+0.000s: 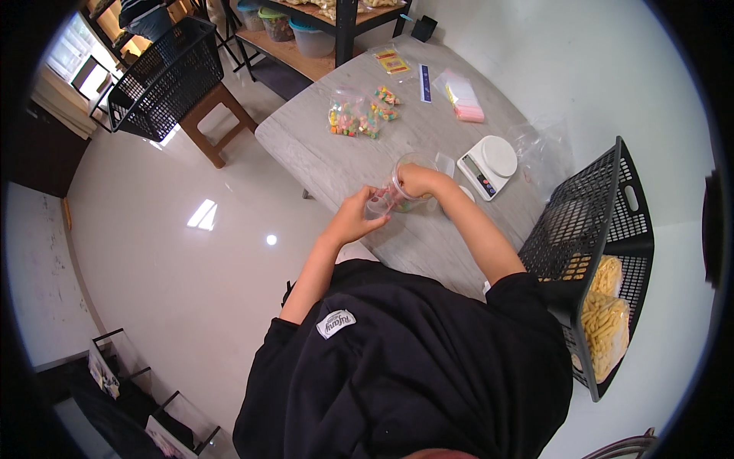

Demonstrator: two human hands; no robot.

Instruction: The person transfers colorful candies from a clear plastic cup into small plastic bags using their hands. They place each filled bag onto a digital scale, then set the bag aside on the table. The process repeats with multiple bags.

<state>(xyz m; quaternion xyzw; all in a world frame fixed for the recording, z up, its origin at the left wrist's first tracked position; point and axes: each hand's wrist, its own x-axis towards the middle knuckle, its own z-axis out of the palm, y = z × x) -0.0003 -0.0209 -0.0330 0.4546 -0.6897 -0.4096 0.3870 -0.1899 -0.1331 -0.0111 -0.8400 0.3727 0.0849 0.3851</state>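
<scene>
A clear round plastic jar (408,159) lies tipped near the table's front edge, some coloured pieces showing faintly inside it. My right hand (415,180) reaches into the jar with its fingers curled; what they grip is hard to make out. Close to the jar's mouth, my left hand (356,219) pinches a small clear plastic item (378,205), whose exact kind does not show. Beyond the hands lie clear bags of colourful candies (345,122) and a smaller candy bag (388,96).
A white kitchen scale (489,167) stands right of the jar. Farther back are a stack of pink-edged plastic bags (463,99), a blue strip (425,83) and a yellow packet (391,61). A black basket (573,222) with snack bags borders the right side; another basket (164,80) rests on a brown stool.
</scene>
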